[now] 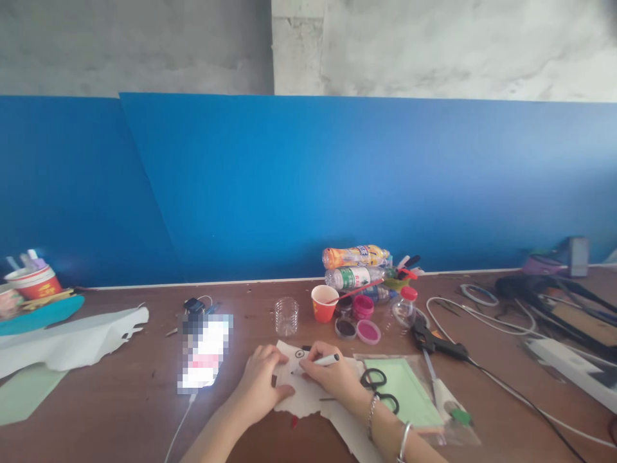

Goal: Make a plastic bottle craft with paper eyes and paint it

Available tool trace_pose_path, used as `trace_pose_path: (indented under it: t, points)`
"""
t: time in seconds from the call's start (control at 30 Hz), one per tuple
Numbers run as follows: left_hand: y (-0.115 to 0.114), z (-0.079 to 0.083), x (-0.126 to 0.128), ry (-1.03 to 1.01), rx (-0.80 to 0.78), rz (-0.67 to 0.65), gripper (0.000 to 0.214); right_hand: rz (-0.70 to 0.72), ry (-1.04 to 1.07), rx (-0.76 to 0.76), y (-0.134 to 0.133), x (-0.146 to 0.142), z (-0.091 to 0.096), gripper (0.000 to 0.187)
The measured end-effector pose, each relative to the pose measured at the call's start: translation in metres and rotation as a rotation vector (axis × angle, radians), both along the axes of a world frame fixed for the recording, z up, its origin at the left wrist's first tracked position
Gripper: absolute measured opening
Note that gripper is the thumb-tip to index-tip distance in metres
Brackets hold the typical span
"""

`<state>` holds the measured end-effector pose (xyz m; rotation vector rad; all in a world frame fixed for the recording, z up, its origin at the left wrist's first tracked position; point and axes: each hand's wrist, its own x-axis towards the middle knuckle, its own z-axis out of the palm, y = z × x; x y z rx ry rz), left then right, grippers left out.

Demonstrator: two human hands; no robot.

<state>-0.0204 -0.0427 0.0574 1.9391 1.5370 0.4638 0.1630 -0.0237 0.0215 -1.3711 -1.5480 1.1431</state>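
Note:
A piece of white paper with an uneven edge lies on the table before me, and a small circle with a dot inside is drawn near its top. My left hand rests on the paper's left side, thumb and fingers apart. In my right hand is a white marker with a black end, its tip at the paper below the drawn circle. Black-handled scissors lie under and beside my right wrist, their blades partly hidden.
Behind the paper stand a clear plastic cup, a red paper cup and open paint pots. Plastic bottles lie by the blue partition. At right are a glue gun, cables and green sheets; a lit phone lies left.

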Motion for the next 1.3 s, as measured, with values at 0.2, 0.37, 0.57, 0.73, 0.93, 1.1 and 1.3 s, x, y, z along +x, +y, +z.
trace_pose_path:
  t: [0.2, 0.37, 0.57, 0.73, 0.93, 1.1, 1.3]
  points:
    - [0.0004, -0.0025, -0.0003, -0.013, -0.013, 0.005, 0.042, 0.01, 0.01, 0.002, -0.0002, -0.0007, 0.0006, 0.015]
    - [0.0005, -0.0035, -0.0008, -0.019, -0.018, 0.003, 0.043, 0.009, -0.015, 0.008, -0.0015, -0.0012, 0.0055, 0.014]
    - [0.0007, -0.0026, -0.001, -0.024, -0.02, 0.001, 0.043, -0.003, -0.013, -0.007, -0.0027, -0.002, 0.0079, 0.012]
    - [0.0022, -0.0061, -0.0021, -0.013, -0.013, -0.009, 0.042, -0.011, -0.026, -0.016, -0.0025, -0.0018, 0.0058, 0.01]
    - [0.0018, -0.0081, -0.0027, -0.019, -0.019, -0.006, 0.042, -0.018, -0.035, -0.012, -0.0021, -0.0022, 0.0047, 0.011]
    - [0.0018, -0.007, -0.002, -0.019, -0.02, -0.011, 0.043, -0.02, -0.043, 0.004, -0.0015, -0.0019, 0.0043, 0.008]
    - [0.0019, -0.0055, -0.0019, -0.018, -0.015, -0.015, 0.043, -0.043, -0.082, 0.026, -0.0026, -0.0017, 0.0064, 0.008]
